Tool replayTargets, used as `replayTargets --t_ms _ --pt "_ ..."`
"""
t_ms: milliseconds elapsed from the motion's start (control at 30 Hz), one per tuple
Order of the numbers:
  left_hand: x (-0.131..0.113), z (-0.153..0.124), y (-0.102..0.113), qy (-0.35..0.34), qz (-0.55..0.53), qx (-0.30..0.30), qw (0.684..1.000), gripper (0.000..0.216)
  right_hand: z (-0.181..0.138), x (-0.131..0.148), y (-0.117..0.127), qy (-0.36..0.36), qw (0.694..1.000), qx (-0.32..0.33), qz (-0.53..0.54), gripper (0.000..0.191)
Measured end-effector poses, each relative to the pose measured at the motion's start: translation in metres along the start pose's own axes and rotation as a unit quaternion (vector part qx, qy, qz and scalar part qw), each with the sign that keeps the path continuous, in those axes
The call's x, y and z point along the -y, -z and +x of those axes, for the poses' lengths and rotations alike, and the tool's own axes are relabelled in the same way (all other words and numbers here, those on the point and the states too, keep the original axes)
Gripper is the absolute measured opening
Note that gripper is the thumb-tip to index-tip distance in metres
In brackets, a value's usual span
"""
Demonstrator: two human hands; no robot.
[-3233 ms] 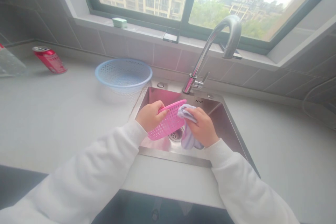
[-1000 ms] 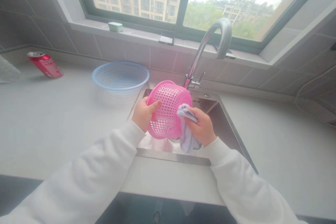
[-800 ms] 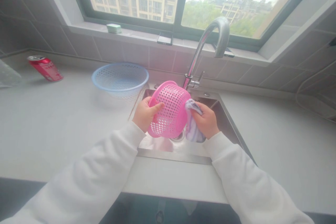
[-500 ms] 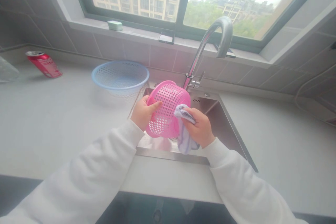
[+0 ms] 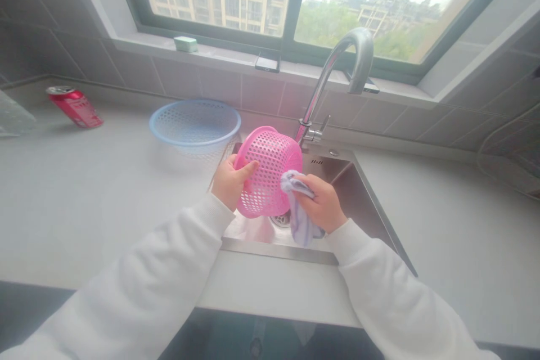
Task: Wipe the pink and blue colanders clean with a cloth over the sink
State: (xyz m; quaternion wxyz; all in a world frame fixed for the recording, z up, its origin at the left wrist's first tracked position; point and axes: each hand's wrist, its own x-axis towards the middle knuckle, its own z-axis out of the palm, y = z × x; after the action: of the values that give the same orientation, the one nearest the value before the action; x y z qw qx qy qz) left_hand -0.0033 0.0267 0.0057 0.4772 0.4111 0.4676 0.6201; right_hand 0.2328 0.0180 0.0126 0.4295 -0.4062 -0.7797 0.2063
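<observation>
The step in hand looks to be wiping the outside of the pink basket (image 5: 270, 171) with a cloth (image 5: 300, 216). The basket is in the middle of the frame, held up over the sink (image 5: 278, 250) and turned on its side, its rim toward the left and its base toward the right. The left hand (image 5: 228, 183) pinches it at the rim, thumb laid along the perforated wall; the other fingers are mostly hidden. The right hand (image 5: 323, 202), right of centre, grips the bunched cloth between thumb and fingers — its upper fold seems to press on the edge of the base, while the loose end hangs down near the drain (image 5: 280, 221).

As I judge it, the next move calls for a firm left grip on the rim and a small turn of the basket, so that the cloth can reach another part of the wall or base.

On the worktop (image 5: 105, 197), a blue basket (image 5: 194, 143) stands left of centre — well apart from the red can (image 5: 80, 108) at the upper left.
</observation>
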Motion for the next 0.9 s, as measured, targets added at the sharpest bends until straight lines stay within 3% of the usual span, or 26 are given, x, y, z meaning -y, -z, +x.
replayTargets --t_ms 133,200,267,367,433,467,533,633,700,767,900 --pt "-0.003 -0.002 -0.003 0.005 -0.028 0.037 0.999 0.048 0.012 -0.028 0.018 -0.154 0.976 -0.152 0.004 0.034" --pt "-0.005 -0.007 -0.007 -0.004 -0.021 0.03 0.999 0.048 0.013 -0.029 0.019 -0.202 0.962 -0.184 0.019 0.038" --pt "-0.006 -0.011 -0.01 -0.014 0.005 0.007 1.0 0.047 0.008 -0.016 0.014 -0.21 0.964 -0.158 0.05 0.039" --pt "-0.006 -0.011 -0.01 -0.016 0.023 -0.027 0.999 0.045 0.0 0.011 0.001 -0.166 0.979 -0.052 0.105 0.033" --pt "-0.005 -0.008 -0.007 -0.01 0.011 -0.033 0.999 0.045 -0.002 0.018 -0.001 -0.136 0.984 0.011 0.115 0.028" --pt "-0.004 -0.006 -0.006 -0.007 0.004 -0.028 1.0 0.045 -0.001 0.015 0.0 -0.134 0.985 0.011 0.111 0.027" --pt "-0.004 -0.006 -0.005 -0.001 -0.002 -0.01 1.0 0.046 0.005 0.001 0.006 -0.162 0.981 -0.052 0.094 0.031" --pt "-0.009 -0.012 -0.008 0.002 0.004 0.014 1.0 0.047 0.015 -0.026 0.016 -0.239 0.949 -0.19 0.082 0.039" --pt "-0.012 -0.017 -0.012 -0.001 0.013 0.018 1.0 0.047 0.016 -0.029 0.016 -0.257 0.939 -0.209 0.087 0.042" --pt "-0.012 -0.018 -0.013 -0.013 0.017 0.001 1.0 0.046 0.011 -0.018 0.01 -0.245 0.949 -0.167 0.105 0.042" --pt "-0.005 -0.009 -0.005 -0.019 0.019 -0.05 0.998 0.046 -0.001 0.019 -0.005 -0.176 0.971 0.017 0.162 0.029"
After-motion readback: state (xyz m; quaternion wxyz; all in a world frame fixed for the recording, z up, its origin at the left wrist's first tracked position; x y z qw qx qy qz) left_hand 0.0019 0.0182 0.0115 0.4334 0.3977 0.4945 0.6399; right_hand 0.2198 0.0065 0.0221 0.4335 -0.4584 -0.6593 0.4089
